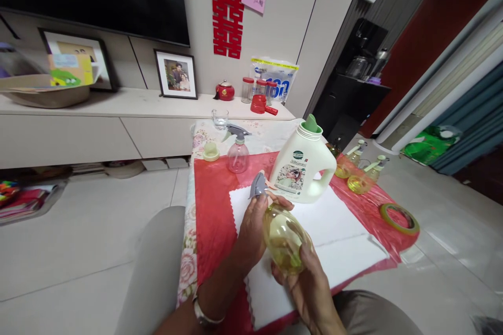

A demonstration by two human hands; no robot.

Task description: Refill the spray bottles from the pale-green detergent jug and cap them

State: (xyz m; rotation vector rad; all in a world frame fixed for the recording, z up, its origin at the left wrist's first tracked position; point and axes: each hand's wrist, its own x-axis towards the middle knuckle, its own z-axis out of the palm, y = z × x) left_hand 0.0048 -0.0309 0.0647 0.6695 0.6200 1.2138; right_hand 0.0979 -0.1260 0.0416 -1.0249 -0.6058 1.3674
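Head view: you hold the spray bottle [283,238] above the worktop [212,209], its axis tilted up-left, right hand [310,288] fingers cupping the base, left hand [253,227] fingers, nearer, clasping the neck below the trigger head [258,185].

Left hand [253,225] and right hand [310,282]: bare. Forearms: uncovered as far as visible. Left wrist: one slim silver-white wristband [204,316], watch or bracelet, not determinable. Legs: plain light grey trousers [157,261], visible at both knees.
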